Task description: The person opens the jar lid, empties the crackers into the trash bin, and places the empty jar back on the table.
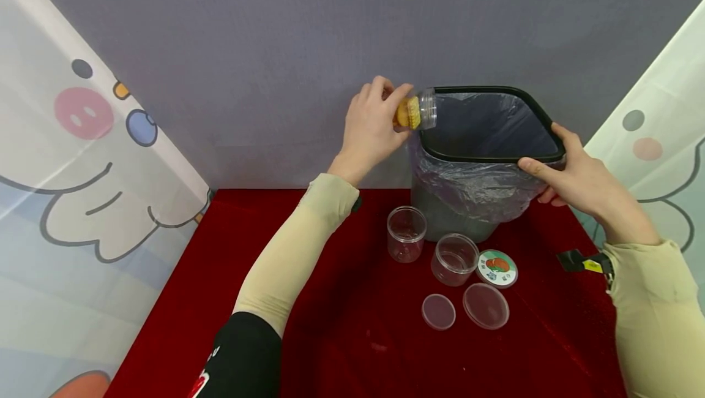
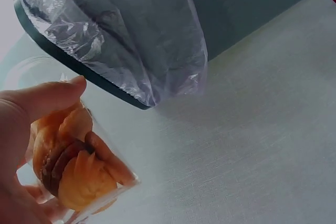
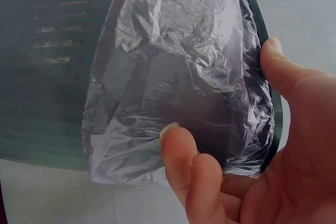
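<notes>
My left hand [image 1: 371, 125] grips a clear plastic jar [image 1: 428, 108], tipped on its side, with its mouth at the left rim of the trash can [image 1: 453, 211]. Inside the jar are yellow-orange pieces [image 2: 86, 179] that look like small pastries, one with a dark brown part. A thin translucent bag [image 3: 173, 87] lines the can and folds down over its outside, under a black rim [image 1: 479, 158]. At the can's right corner, my right hand [image 1: 586, 180] holds the rim, thumb on top and fingers curled beneath against the bag. The can's bottom is hidden.
In front of the can, two clear jars [image 1: 406, 245] [image 1: 453, 270] stand on the red cloth [image 1: 341, 349]. Close by lie a lid with a printed label [image 1: 497, 268] and two clear lids [image 1: 439, 311] [image 1: 486, 306]. A grey wall [image 1: 264, 79] rises behind.
</notes>
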`<state>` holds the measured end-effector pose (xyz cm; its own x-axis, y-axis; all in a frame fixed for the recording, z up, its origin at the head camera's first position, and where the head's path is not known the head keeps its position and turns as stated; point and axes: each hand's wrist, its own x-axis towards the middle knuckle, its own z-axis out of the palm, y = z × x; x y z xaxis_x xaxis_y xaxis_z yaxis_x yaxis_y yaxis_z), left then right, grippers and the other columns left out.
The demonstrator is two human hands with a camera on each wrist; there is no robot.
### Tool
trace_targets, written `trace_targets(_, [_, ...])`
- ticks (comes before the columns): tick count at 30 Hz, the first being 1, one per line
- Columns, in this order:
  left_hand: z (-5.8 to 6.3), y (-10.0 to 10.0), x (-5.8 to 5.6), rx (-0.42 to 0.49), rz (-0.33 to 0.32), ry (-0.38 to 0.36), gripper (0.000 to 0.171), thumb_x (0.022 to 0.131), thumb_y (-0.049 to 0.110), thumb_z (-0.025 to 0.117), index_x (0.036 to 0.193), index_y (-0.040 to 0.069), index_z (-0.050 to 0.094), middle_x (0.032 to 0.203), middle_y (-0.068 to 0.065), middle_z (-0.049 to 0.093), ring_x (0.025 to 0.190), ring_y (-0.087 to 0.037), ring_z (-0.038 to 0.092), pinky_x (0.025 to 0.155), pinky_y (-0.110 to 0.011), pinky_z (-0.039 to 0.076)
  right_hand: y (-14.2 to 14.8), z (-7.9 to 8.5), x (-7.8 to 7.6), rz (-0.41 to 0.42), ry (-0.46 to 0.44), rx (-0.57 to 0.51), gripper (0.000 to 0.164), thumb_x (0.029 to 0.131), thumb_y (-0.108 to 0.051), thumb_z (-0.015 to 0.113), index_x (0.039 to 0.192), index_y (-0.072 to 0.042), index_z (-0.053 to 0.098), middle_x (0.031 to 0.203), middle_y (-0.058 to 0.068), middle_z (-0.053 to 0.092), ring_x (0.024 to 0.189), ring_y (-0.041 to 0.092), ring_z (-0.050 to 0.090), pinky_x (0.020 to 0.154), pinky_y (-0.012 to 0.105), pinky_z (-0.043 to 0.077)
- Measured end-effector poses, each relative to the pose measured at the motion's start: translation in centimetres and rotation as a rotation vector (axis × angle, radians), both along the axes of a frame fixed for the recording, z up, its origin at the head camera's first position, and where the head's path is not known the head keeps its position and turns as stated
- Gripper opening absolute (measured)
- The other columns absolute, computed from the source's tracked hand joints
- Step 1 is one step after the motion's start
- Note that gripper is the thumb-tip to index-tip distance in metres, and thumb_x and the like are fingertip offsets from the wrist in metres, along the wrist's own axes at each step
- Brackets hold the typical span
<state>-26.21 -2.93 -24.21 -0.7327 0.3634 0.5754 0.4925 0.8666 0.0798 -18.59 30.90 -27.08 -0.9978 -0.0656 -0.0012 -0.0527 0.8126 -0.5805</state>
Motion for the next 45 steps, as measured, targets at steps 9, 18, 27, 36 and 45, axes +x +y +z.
trace_targets(9, [0.1,0.8,-0.5,-0.123,0.000,0.124,0.061,0.087,0.030,0.075,0.143,0.025,0.054,0.126,-0.006,0.050,0.118,-0.025,0.048,0.114,-0.036,0.027,0.1,-0.2,-0.1,0.000,0.008,-0.011,0.104,0.097,-0.057,0.055,0.158,-0.012,-0.016,0.075,0.013,0.069,0.061,0.029,0.068,0.053,0.033,0.054])
trace_targets(18, [0.2,1.3,-0.4,-0.223,-0.005,0.234,0.052,0.095,0.019,0.067,0.144,0.025,0.053,0.134,-0.008,0.049,0.129,-0.026,0.044,0.120,-0.041,0.014,0.2,-0.4,-0.2,-0.004,0.010,-0.018,0.104,0.097,-0.057,0.054,0.158,-0.012,-0.016,0.074,0.013,0.069,0.060,0.029,0.068,0.052,0.034,0.054])
trace_targets(27, [0.0,2.1,-0.3,-0.269,-0.036,0.343,0.048,0.097,0.013,0.065,0.142,0.027,0.056,0.143,-0.010,0.048,0.137,-0.026,0.039,0.121,-0.044,0.004,0.3,-0.6,-0.2,-0.003,0.014,-0.013,0.104,0.097,-0.057,0.054,0.158,-0.011,-0.016,0.074,0.012,0.069,0.060,0.028,0.068,0.052,0.033,0.053])
trace_targets(36, [0.2,3.0,0.1,-0.370,-0.017,0.414,0.047,0.101,0.003,0.052,0.142,0.028,0.055,0.145,-0.009,0.046,0.140,-0.026,0.034,0.121,-0.046,0.000,0.3,-0.5,-0.2,-0.001,0.014,-0.019,0.104,0.097,-0.057,0.054,0.158,-0.011,-0.016,0.074,0.013,0.068,0.060,0.029,0.068,0.052,0.033,0.053])
trace_targets(45, [0.3,3.3,0.4,-0.397,-0.020,0.427,0.047,0.101,0.004,0.052,0.142,0.027,0.052,0.147,-0.010,0.044,0.142,-0.027,0.031,0.120,-0.049,-0.002,0.3,-0.5,-0.2,-0.001,0.014,-0.016,0.104,0.097,-0.057,0.054,0.158,-0.011,-0.017,0.073,0.012,0.068,0.059,0.028,0.067,0.052,0.034,0.053])
